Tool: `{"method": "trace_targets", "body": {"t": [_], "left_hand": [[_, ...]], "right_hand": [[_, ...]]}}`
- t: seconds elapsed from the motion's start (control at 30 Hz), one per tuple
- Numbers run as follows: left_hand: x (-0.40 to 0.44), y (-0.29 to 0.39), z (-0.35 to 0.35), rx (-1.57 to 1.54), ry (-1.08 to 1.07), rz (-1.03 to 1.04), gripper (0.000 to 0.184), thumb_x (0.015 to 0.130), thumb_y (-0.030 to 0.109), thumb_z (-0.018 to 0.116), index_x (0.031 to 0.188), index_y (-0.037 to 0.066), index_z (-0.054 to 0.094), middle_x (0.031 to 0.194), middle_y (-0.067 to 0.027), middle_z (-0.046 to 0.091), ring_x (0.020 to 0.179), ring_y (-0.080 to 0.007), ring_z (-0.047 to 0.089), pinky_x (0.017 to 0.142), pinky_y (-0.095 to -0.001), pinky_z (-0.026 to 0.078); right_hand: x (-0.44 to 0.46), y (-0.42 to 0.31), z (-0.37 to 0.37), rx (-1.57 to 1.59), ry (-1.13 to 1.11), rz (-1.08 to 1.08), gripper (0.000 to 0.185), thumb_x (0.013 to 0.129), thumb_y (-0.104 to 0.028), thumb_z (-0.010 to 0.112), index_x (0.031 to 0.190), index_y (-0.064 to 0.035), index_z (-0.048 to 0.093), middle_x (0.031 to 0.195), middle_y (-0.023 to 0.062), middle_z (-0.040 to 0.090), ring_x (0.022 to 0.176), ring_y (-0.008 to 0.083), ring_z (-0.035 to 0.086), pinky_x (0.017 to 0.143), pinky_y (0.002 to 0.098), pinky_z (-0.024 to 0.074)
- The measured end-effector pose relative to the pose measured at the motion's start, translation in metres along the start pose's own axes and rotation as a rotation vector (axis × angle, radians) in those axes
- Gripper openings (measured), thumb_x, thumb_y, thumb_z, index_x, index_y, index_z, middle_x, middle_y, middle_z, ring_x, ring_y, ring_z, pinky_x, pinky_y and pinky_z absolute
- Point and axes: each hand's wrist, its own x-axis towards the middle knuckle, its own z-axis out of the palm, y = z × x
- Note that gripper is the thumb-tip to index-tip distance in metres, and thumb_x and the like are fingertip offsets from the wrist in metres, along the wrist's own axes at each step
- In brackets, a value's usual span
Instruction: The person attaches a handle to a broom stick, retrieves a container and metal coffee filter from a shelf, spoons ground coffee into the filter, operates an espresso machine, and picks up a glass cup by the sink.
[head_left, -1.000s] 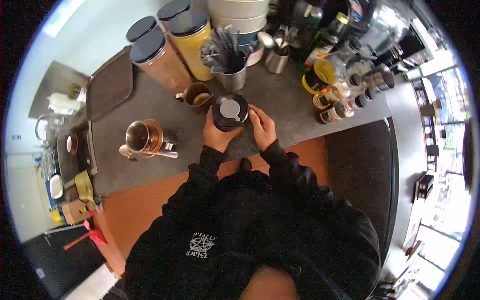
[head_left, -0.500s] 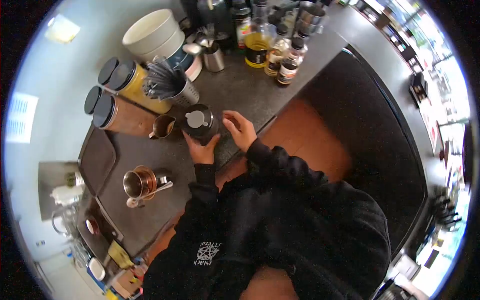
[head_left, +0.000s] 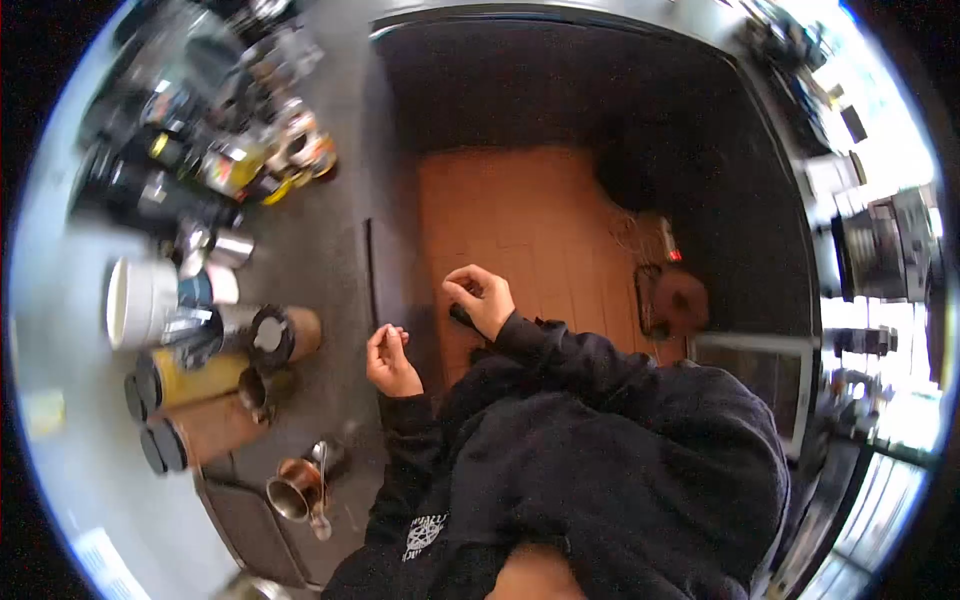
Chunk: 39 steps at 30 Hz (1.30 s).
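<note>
My left hand (head_left: pixel 393 362) is in front of the counter edge, its fingers curled in and the thumb against them. Nothing shows in it. My right hand (head_left: pixel 482 302) hangs over the floor, loosely curled, with a gap between thumb and forefinger and no object visible. Both hands are apart from the counter things. A lidded container (head_left: pixel 272 333) with a dark top and pale cap stands on the counter to the left. Beside it are a small metal pitcher (head_left: pixel 258 392) and a holder of dark utensils or straws (head_left: pixel 197 338). A copper-coloured metal cup (head_left: pixel 292 490) with a spoon (head_left: pixel 321 480) sits nearer me.
Two dark-lidded jars, yellow (head_left: pixel 205 378) and brown (head_left: pixel 215 432), lie leftmost. White bowls (head_left: pixel 142 303) and blurred bottles (head_left: pixel 295 150) are further along the counter (head_left: pixel 325 250). Red-brown tiled floor (head_left: pixel 520 220) lies ahead, bounded by a dark counter wall (head_left: pixel 520 80).
My left hand has let go of the lidded container and drawn away from it. My view has turned right, so the counter things appear further left. The right hand stays in front of my body.
</note>
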Motion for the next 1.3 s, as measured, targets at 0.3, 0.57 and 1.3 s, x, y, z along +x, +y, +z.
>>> {"method": "trace_targets", "body": {"t": [0.3,0.57,1.3], "left_hand": [[-0.038,0.002,0.065,-0.002,-0.392,-0.061,0.017,0.087,0.014,0.054,0.095,-0.001,0.057,0.083,-0.0065,0.059,0.074,-0.0125,0.056,0.068,-0.0258,0.048],[-0.065,0.007,0.154,0.022,-0.653,-0.028,0.016,0.087,0.012,0.053,0.094,-0.001,0.057,0.082,-0.0070,0.060,0.073,-0.0130,0.057,0.069,-0.0251,0.048],[-0.254,0.022,0.521,-0.152,-1.384,-0.091,0.011,0.085,0.008,0.055,0.093,0.001,0.058,0.081,-0.0036,0.060,0.072,-0.0092,0.056,0.070,-0.0222,0.048]], "right_hand": [[-0.049,0.010,-0.084,-0.023,0.356,0.068,0.012,0.082,-0.012,0.061,0.086,-0.0004,0.060,0.068,0.0011,0.059,0.062,0.0053,0.054,0.057,0.0204,0.0450],[-0.070,0.014,-0.170,0.025,0.617,0.030,0.012,0.082,-0.013,0.060,0.086,-0.0012,0.060,0.066,0.0037,0.060,0.059,0.0071,0.055,0.055,0.0229,0.0451],[-0.115,0.028,-0.518,0.195,1.200,-0.074,0.010,0.084,-0.008,0.057,0.088,0.0004,0.057,0.074,0.0025,0.058,0.069,0.0082,0.055,0.063,0.0222,0.0467]]}}
